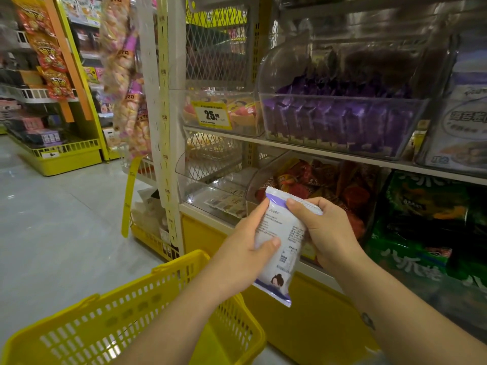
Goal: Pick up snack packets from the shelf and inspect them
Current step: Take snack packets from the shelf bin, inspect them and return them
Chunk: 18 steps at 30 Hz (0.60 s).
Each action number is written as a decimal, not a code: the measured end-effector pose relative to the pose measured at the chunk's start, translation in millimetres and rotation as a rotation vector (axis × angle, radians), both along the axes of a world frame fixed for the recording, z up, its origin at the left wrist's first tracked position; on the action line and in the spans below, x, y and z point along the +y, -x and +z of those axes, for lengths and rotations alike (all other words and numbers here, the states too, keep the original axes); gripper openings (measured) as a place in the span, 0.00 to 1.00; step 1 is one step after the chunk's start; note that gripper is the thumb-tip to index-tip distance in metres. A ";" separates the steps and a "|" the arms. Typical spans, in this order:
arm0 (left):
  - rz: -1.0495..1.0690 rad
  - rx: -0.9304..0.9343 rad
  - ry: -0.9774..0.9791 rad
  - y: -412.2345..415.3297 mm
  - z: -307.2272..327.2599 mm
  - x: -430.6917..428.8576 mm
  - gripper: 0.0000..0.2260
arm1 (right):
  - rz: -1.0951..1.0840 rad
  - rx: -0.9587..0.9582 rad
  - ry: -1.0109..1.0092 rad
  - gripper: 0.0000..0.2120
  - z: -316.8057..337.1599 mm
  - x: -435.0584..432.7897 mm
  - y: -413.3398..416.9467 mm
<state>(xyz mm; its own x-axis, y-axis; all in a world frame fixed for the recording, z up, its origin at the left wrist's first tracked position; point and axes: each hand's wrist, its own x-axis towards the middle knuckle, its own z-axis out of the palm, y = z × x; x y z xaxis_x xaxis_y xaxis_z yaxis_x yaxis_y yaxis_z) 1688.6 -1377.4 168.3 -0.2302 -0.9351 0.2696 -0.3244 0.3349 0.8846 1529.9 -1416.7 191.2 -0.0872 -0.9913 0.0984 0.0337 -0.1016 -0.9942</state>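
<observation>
- White-purple snack packet is off the shelf, held up at chest height.
- L hand fingers wrap its left edge, thumb on the print.
- R hand pinches the top-right.
- Long axis near upright, btwn both hands; R sits nearer the shelf.

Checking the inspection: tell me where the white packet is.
Head view, centre: the white packet is gripped between the left hand and right hand, before the red packets, just right of the yellow basket.
</observation>
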 end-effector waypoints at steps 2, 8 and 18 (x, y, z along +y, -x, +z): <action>0.012 0.057 -0.002 -1.2 -1.0 -2.4 0.24 | 0.067 -0.016 -0.006 0.08 2.8 2.8 -1.3; -0.137 0.582 -0.399 -15.8 3.2 -7.4 0.15 | 0.542 -0.273 0.031 0.19 16.7 7.9 2.8; -0.267 0.640 -0.763 -5.3 0.3 0.9 0.27 | 0.351 -0.063 0.001 0.12 7.7 9.3 -10.1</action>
<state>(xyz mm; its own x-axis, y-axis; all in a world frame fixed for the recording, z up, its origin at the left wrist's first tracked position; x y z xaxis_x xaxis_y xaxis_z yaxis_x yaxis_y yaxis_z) 1693.9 -1376.5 168.6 -0.4779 -0.8480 -0.2293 0.2846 -0.3964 0.8728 1540.0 -1407.4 198.9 0.2532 -0.9618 0.1042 0.1279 -0.0735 -0.9891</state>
